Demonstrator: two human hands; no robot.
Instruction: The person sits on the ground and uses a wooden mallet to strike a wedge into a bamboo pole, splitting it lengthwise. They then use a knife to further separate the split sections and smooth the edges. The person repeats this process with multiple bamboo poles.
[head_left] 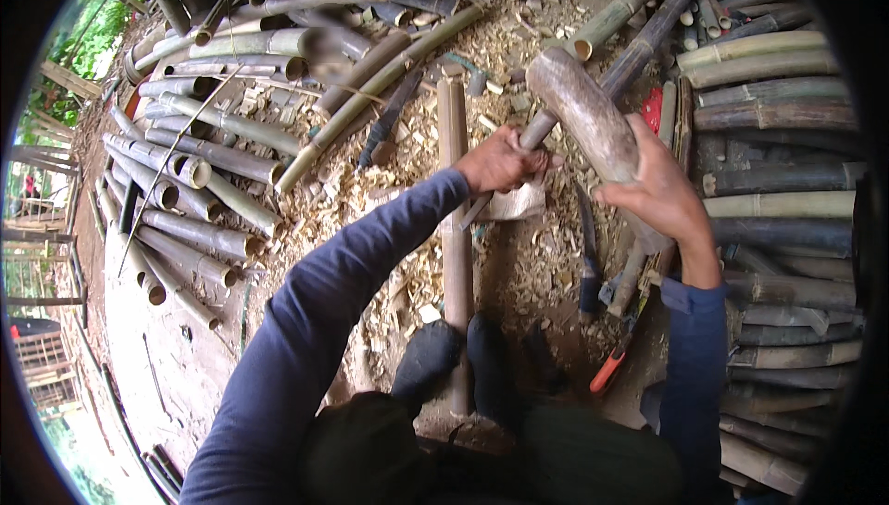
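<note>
A wooden mallet with a thick, rounded log head (582,105) is held in front of me, above the ground. My left hand (505,162) is closed around its thin handle (538,128), which slants down to the left. My right hand (663,192) grips the near end of the mallet head, thumb on one side and fingers partly hidden behind it. Under my left wrist a bamboo pole (456,269) lies on the ground, running away from me between my feet (428,357). Just beyond it is a pale block or cloth (519,201), hard to make out.
Wood chips (407,264) cover the ground. Cut bamboo poles (208,167) lie piled at the left, with stacked bamboo (778,204) along the right. A dark-handled blade (589,287), an orange-handled tool (607,371) and another dark-wrapped tool (378,135) lie around me.
</note>
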